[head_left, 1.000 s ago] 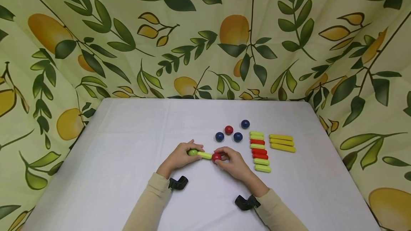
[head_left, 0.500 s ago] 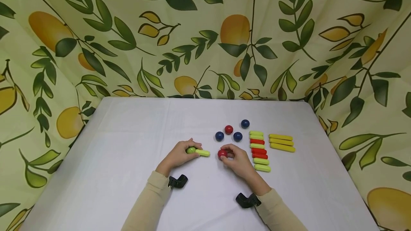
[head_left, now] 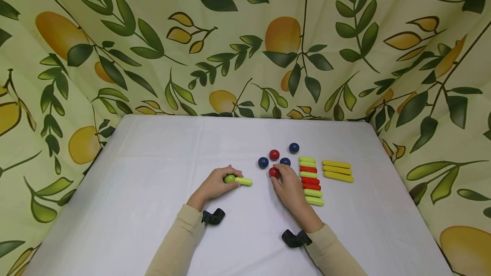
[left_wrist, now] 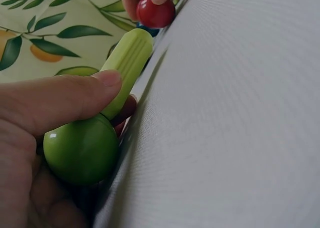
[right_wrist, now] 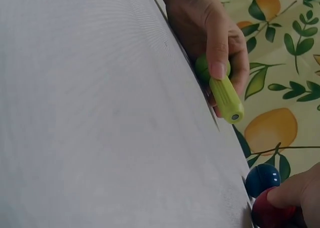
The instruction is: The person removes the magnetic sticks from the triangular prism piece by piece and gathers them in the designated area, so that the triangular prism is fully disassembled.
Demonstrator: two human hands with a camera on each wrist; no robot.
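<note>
My left hand (head_left: 215, 185) grips a green ball (left_wrist: 82, 150) with a light green rod (left_wrist: 131, 53) joined to it, the thumb lying along the rod. The rod's free end points right, and a small metallic disc (right_wrist: 235, 117) shows in it in the right wrist view. My right hand (head_left: 292, 187) pinches a red ball (head_left: 273, 172) between thumb and fingers. This ball is just in front of the loose balls: a second red ball (head_left: 274, 154) and three blue ones, of which one blue ball (head_left: 285, 161) is partly hidden by the hand.
Right of my right hand runs a column of short light green and red rods (head_left: 309, 180), partly covered by the hand. Several longer yellow rods (head_left: 337, 171) lie beyond it. White cloth (head_left: 153, 161) covers the table, and a leaf-patterned curtain (head_left: 238, 54) stands behind.
The red ball came away from the rod's end, and my right hand carried it right and back towards the loose balls. My left hand stays nearly in place with the green ball and rod.
</note>
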